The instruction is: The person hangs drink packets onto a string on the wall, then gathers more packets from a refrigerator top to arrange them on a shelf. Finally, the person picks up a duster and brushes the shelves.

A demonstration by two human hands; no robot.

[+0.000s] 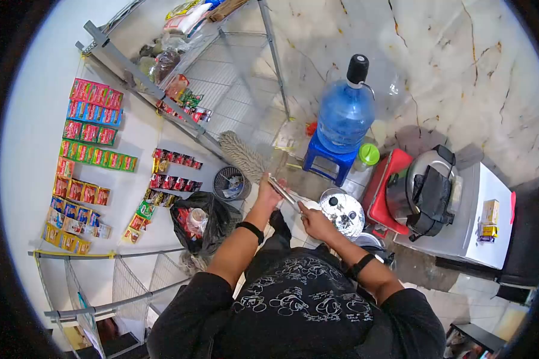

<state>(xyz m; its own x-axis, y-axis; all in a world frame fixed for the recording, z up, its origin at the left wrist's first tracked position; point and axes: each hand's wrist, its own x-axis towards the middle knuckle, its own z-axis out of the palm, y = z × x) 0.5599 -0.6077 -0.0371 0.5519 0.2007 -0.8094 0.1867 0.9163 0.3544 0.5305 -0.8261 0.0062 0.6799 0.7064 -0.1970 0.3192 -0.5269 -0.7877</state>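
Observation:
A mop with a grey stringy head [244,157] reaches away from me, low beside the wire rack. Its metal handle [286,194] runs between my hands. My left hand [269,190] is wrapped round the handle nearer the mop head. Lower on the handle, toward its end, my right hand [315,220] is closed on it. Just left of my left hand stands a grey mesh basket [232,183]. A round metal lid with black knobs [342,213] lies right of my right hand.
A blue water bottle [344,116] stands on a blue stool [329,157]. Right of it are a red stool [377,194], a large metal pot [425,179] and a white cabinet [488,218]. A wire rack [245,78] and a black rubbish bag [212,230] are left.

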